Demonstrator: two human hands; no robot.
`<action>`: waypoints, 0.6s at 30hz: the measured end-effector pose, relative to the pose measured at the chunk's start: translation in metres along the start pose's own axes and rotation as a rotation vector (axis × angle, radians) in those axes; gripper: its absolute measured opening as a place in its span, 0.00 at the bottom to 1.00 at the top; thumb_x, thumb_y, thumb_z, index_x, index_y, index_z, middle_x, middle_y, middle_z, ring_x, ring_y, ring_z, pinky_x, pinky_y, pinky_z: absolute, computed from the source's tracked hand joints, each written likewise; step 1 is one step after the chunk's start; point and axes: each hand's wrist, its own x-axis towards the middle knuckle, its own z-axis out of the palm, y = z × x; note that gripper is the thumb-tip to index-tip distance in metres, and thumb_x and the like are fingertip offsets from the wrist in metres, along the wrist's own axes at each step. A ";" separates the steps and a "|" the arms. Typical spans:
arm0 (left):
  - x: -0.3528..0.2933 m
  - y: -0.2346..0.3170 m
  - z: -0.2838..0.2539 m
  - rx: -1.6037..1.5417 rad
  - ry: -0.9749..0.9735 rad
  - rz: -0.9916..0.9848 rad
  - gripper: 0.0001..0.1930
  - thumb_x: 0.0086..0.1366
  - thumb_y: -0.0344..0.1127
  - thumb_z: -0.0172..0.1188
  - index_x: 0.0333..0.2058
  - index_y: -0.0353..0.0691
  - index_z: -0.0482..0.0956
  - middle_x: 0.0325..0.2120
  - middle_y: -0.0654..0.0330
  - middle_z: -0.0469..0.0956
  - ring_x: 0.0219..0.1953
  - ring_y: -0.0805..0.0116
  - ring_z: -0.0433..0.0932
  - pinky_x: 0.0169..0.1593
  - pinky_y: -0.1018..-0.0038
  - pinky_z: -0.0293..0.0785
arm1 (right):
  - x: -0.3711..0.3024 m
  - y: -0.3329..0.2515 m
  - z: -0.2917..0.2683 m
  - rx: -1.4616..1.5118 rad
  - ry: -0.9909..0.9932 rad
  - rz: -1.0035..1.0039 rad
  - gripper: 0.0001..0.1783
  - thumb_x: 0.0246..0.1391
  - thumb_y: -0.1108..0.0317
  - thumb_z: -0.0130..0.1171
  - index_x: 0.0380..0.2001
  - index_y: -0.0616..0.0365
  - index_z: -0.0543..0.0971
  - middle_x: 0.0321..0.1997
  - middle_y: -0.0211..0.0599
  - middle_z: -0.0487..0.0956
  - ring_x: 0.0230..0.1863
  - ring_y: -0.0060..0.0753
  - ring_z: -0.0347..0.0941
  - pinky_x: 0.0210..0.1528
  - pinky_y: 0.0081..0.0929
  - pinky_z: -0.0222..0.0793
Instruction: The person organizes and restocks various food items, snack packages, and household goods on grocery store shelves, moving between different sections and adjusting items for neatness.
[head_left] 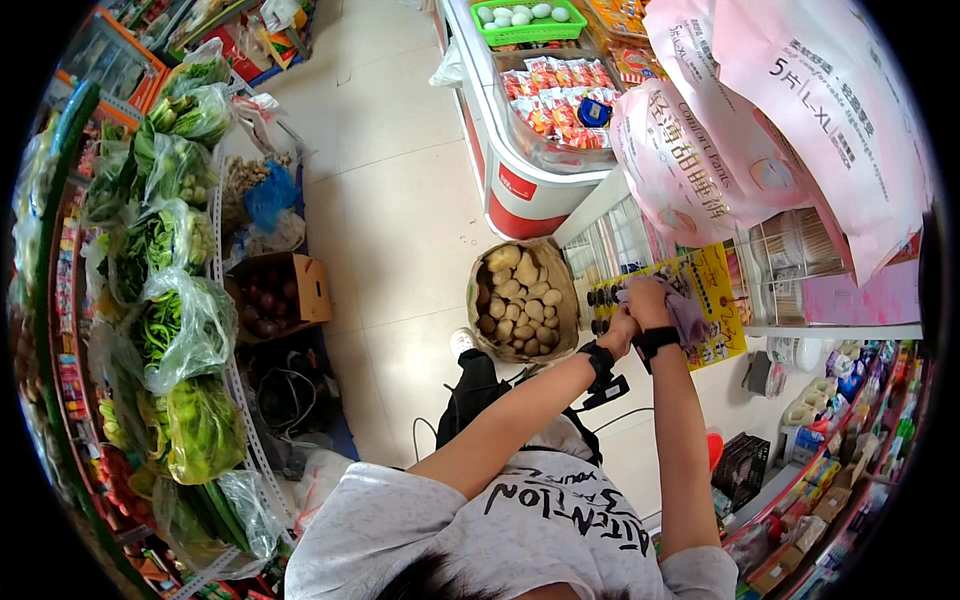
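Observation:
My right hand (648, 298) is closed on a greyish-purple cloth (686, 318), which bunches out to its right. Just below and left of it, my left hand (620, 334) has its fingers drawn together against the right one; what they hold is hidden. Both hands are over a yellow card (715, 292) with dark round pieces along its left side, fixed to a white wire rack (615, 240). Each wrist wears a black band.
A sack of potatoes (522, 300) stands left of my hands. Large pink packages (700, 130) hang over the rack. Beyond is a counter (540, 190) with a green egg basket (530, 30). Bagged vegetables (180, 310) line the left shelf; packed goods fill the right shelf (820, 480).

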 end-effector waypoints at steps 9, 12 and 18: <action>0.010 0.014 -0.020 -0.099 -0.174 -0.065 0.11 0.57 0.30 0.48 0.39 0.38 0.69 0.31 0.59 0.74 0.31 0.68 0.74 0.31 0.72 0.72 | 0.019 -0.008 -0.023 0.461 0.132 -0.058 0.15 0.44 0.74 0.45 0.37 0.62 0.73 0.31 0.55 0.74 0.34 0.56 0.70 0.33 0.41 0.67; 0.004 0.036 -0.020 -0.134 -0.232 -0.222 0.10 0.57 0.35 0.46 0.38 0.41 0.69 0.32 0.60 0.73 0.33 0.70 0.73 0.33 0.73 0.72 | -0.011 -0.019 -0.055 0.752 0.486 -0.254 0.18 0.47 0.76 0.39 0.44 0.62 0.67 0.30 0.55 0.73 0.34 0.57 0.69 0.32 0.42 0.65; -0.079 0.087 -0.055 0.662 -0.531 0.523 0.12 0.55 0.25 0.44 0.39 0.40 0.64 0.30 0.63 0.66 0.34 0.69 0.67 0.39 0.72 0.66 | -0.105 -0.053 -0.068 1.101 0.491 0.173 0.17 0.54 0.68 0.43 0.47 0.60 0.66 0.43 0.41 0.72 0.43 0.36 0.68 0.45 0.32 0.62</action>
